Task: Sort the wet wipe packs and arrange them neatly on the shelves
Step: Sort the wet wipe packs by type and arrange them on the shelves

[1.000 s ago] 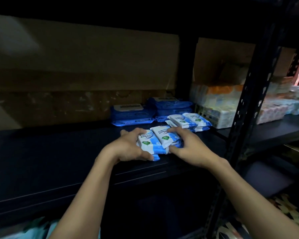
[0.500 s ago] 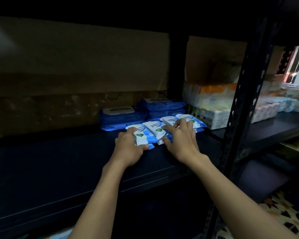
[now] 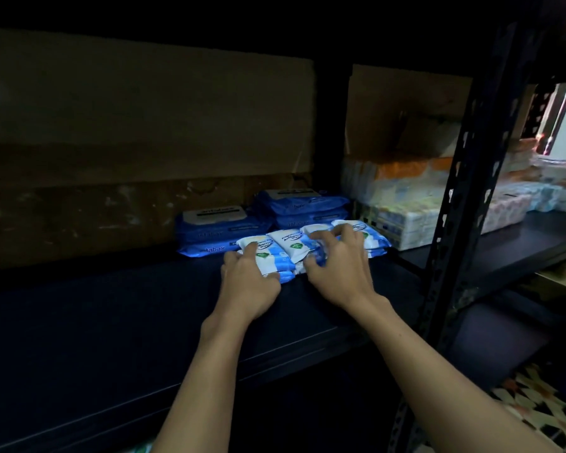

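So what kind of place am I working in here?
Probably a storeroom or shop stockroom: dark metal shelving, small wet wipe packs before larger blue packs, and bulk wrapped tissue bundles next door.

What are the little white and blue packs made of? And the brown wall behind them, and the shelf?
The small wipe packs look like soft, glossy plastic film: they crinkle and shine. The brown backing seems to be matte cardboard, creased and scuffed. The shelf looks like dark painted metal, though dim light leaves that unsure.
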